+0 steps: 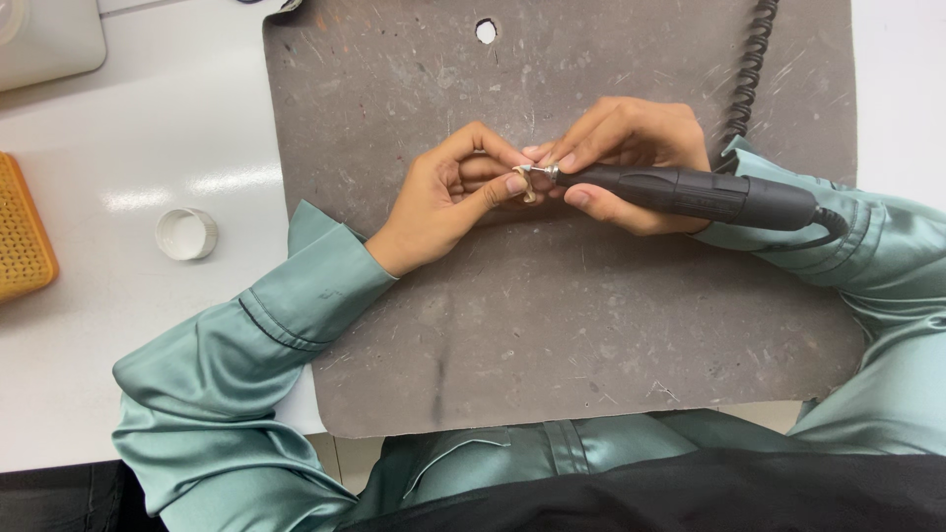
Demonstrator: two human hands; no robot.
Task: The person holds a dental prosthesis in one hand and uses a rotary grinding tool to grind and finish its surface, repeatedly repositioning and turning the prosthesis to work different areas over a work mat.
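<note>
My left hand (448,197) pinches a small pale ring-shaped piece (528,186) between thumb and fingertips, above a scratched grey work mat (552,325). My right hand (631,158) grips a black rotary handpiece (690,194) like a pen. Its metal tip (537,170) touches the small piece. A black coiled cord (749,69) runs from the tool's back end up across the mat. Both arms wear shiny green sleeves.
The mat lies on a white table (118,325) and has a small hole (486,31) near its far edge. A white round cap (186,233) sits left of the mat. An orange perforated block (22,236) is at the left edge, a white box (49,39) top left.
</note>
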